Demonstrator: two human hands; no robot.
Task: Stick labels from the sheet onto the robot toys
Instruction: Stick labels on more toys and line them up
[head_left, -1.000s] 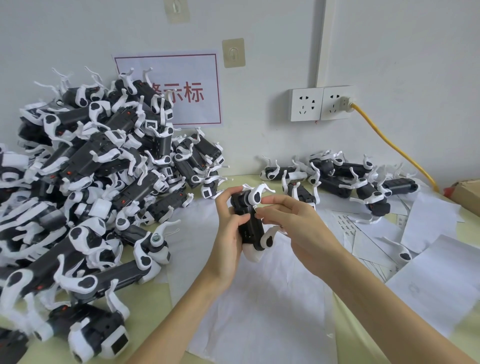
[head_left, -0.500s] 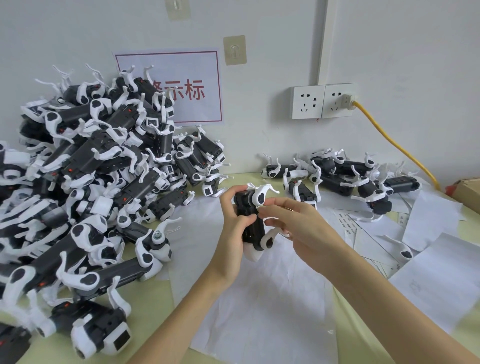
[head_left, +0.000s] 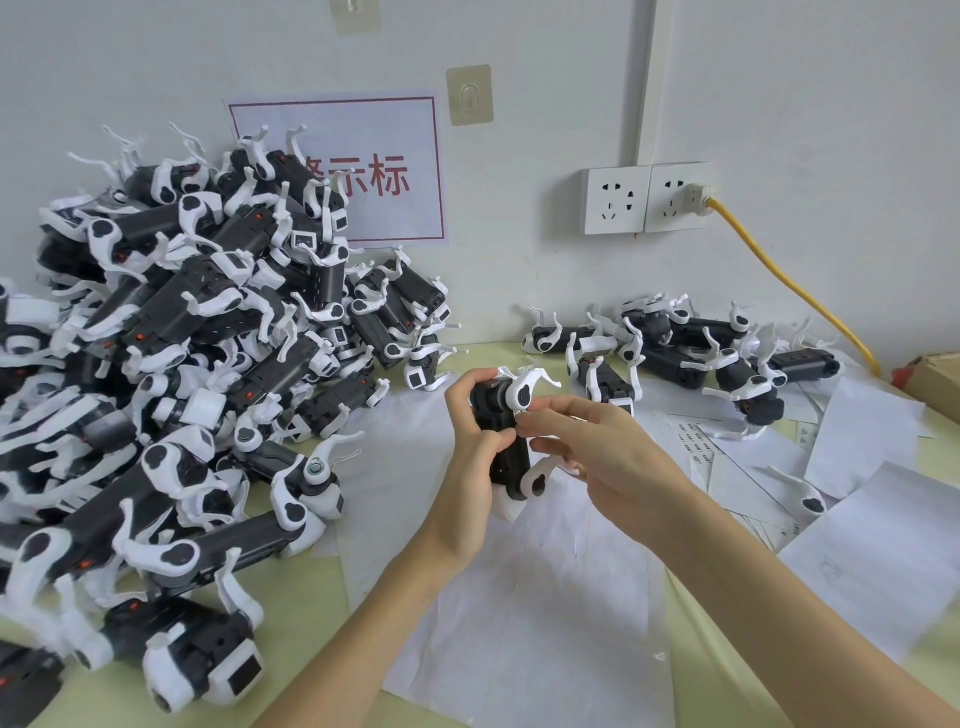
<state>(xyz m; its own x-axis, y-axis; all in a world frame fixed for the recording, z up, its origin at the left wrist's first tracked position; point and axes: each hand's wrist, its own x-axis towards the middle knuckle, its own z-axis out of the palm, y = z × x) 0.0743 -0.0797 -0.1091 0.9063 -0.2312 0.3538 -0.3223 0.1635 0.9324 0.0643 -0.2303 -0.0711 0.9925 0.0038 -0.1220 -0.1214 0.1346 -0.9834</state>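
My left hand (head_left: 470, 457) grips a black-and-white robot toy (head_left: 511, 462) and holds it upright above the white paper, head end down. My right hand (head_left: 597, 452) reaches in from the right, its fairly straight fingertips touching the toy's body just under the upper white leg (head_left: 522, 395). I cannot see a label under those fingertips. A label sheet (head_left: 696, 447) printed with small rows lies flat to the right of my hands.
A big heap of robot toys (head_left: 182, 364) covers the left of the table up to the wall. A smaller group of toys (head_left: 675, 353) lies at the back right. Loose white sheets (head_left: 883, 551) lie on the right. A yellow cable (head_left: 795, 291) hangs from the wall socket (head_left: 649, 200).
My right fingertips have slid slightly left along the toy. My left hand has kept its grip and the toy has stayed almost in place.
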